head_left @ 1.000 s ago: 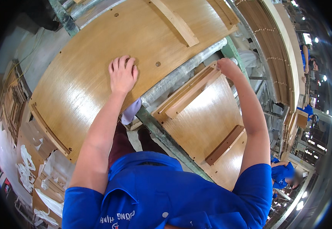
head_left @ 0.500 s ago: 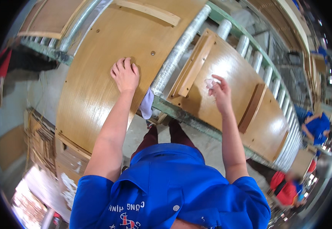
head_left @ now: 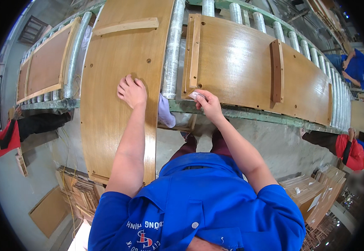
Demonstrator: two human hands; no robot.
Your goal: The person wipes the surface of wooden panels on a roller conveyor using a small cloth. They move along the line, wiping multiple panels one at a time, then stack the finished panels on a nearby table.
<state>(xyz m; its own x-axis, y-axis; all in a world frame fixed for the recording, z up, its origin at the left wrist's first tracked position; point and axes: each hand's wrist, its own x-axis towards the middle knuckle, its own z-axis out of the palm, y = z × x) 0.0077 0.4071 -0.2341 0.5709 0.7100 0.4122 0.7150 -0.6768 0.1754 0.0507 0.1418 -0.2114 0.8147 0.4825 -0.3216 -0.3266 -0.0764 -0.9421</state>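
Observation:
My left hand [head_left: 132,91] rests palm down on a tall varnished wooden panel [head_left: 119,54], fingers apart and slightly bent, holding nothing. A pale wooden batten [head_left: 127,26] crosses that panel farther up. My right hand [head_left: 209,104] pinches a small white scrap [head_left: 195,95]; whether it is paper or cloth I cannot tell. The scrap is at the near left corner of a second varnished panel [head_left: 236,54], by the near end of its pale batten [head_left: 195,54]. A darker brown batten [head_left: 277,71] sits across the middle of that panel.
Both panels lie on a green-framed roller conveyor [head_left: 173,50] with wrapped rollers. A lavender cloth [head_left: 165,112] hangs beside the left panel. Stacked boards [head_left: 81,190] stand at lower left, cartons [head_left: 311,192] at lower right. Co-workers in red [head_left: 351,150] and blue [head_left: 357,67] are at the sides.
My right hand has moved left, from over the right panel to its near left corner, still with the white scrap. My left hand stays on its panel. The whole view has turned.

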